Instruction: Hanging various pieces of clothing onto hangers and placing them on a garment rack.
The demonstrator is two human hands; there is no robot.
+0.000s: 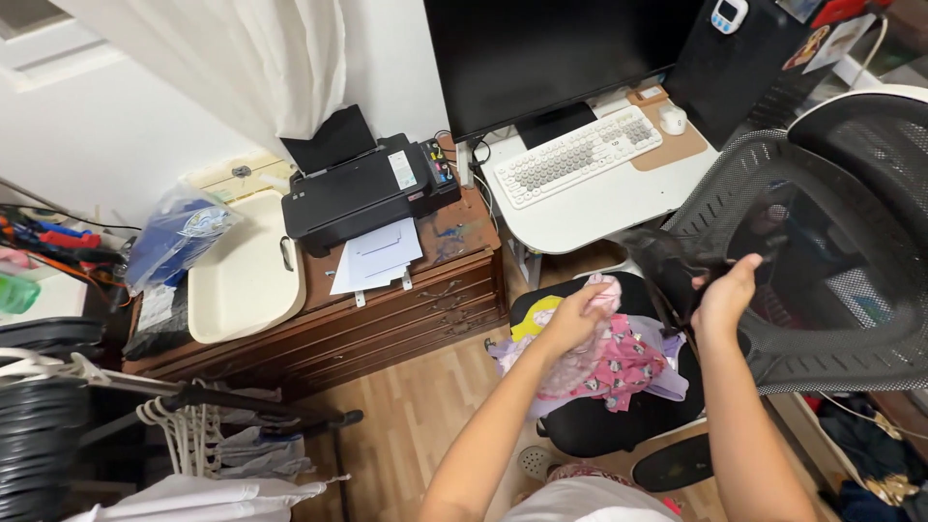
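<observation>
A black mesh office chair (pixel 822 242) stands at the right, its seat covered with a heap of pink and lilac clothes (pixel 619 362). My left hand (pixel 575 319) rests on top of the heap and grips a pale pink piece of it. My right hand (pixel 725 295) is closed on a black garment (pixel 667 266) that hangs against the chair's backrest. Both forearms reach in from the bottom of the view.
A brown drawer chest (pixel 406 309) carries a black printer (pixel 362 193), white papers (pixel 377 256) and a cream tray (pixel 242 275). A white desk (pixel 590 208) holds a keyboard (pixel 578 155), mouse (pixel 672 119) and dark monitor (pixel 551 53). White hangers (pixel 184 430) hang at lower left.
</observation>
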